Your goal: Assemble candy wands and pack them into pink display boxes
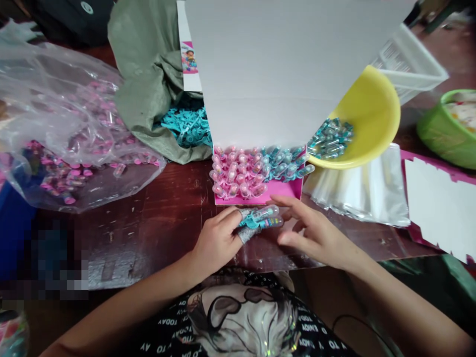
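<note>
My left hand is closed on teal capsule pieces with clear domed ends, which point to the right. Silvery wrap covers a finger and the thumb of that hand. Close to the capsule tips, my right hand has its fingers apart and nothing visible between them. Just beyond both hands stands a pink box with a raised white lid. Inside it, pink capsule pieces fill the left part and teal ones the back right. The pink floor shows at the front right.
A clear bag of pink capsules lies left, beside a grey-green sack of teal parts. Right are a yellow bowl of teal capsules, plastic sleeves, a white basket, a green bowl and flat card.
</note>
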Motion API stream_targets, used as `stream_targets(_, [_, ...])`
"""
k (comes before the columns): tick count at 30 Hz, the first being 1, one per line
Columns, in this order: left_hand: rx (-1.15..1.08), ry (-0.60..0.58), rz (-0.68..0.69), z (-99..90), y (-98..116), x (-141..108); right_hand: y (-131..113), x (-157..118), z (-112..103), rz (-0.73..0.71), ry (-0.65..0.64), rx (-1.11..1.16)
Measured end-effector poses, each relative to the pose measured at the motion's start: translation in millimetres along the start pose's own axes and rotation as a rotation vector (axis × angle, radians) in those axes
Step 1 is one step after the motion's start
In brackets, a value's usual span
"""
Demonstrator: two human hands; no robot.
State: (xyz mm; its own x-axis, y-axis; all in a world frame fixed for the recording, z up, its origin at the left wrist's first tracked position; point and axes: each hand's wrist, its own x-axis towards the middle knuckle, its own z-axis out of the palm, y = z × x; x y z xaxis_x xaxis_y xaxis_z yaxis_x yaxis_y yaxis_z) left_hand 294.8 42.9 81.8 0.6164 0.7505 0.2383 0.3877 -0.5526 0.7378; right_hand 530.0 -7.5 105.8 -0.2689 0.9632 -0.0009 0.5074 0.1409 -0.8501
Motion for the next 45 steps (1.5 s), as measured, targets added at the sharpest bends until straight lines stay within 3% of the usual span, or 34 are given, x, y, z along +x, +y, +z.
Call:
stream_targets(3, [-0.02,-0.05,0.0,2.2,5,0,-3,0,-4,-0.075,0.025,-0.043])
stream_targets(5, [0.025,-0.028,0.036,-0.6,7,0,-3,0,-19,-0.082,0.055,-0.049])
stream_targets(8, [0.166,0.169,0.097,-13.3,2,5,3,6,-55,-0.067,0.199,-0.241])
stream_targets(10, [0.234,0.297,0.082,-24.1,-4,12,10,18,-75,-0.04,0.227,-0.466])
stream_targets(12, [0.26,0.353,0.04,-34.6,-10,21,19,33,-82,-0.019,0.14,-0.648])
stream_targets(16, [0.294,0.419,-0.027,-59.6,-26,38,24,61,-72,0.001,-0.056,-0.813])
stream_targets(21, [0.352,0.525,-0.043,-101.9,-73,68,16,71,-66,-0.017,-0.199,-0.884])
stream_targets(23, [0.421,0.489,-0.08,-116.1,-98,87,16,74,-66,-0.014,-0.146,-0.964])
stream_targets(26, [0.564,0.322,-0.183,-127.8,-134,119,19,78,-62,-0.055,-0.063,-1.078])
stream_targets(29, [0.711,0.152,-0.249,-125.3,-160,144,15,81,-53,-0.105,-0.084,-1.134])
stream_targets(33, [0.791,0.066,-0.282,-114.7,-180,161,3,85,-41,0.004,-0.165,-1.166])
stream_targets(37, [0.749,0.114,-0.259,-115.5,-185,168,2,83,-37,0.006,-0.098,-1.173])
stream_targets(40, [0.721,0.274,-0.195,-122.4,-174,164,7,80,-32,-0.011,-0.028,-1.149])
stream_targets(43, [0.695,0.436,-0.097,-129.4,-150,142,10,76,-26,-0.016,-0.025,-1.103])
stream_targets(45, [0.696,0.456,-0.089,-132.3,-132,112,12,70,-30,-0.054,0.009,-1.028])
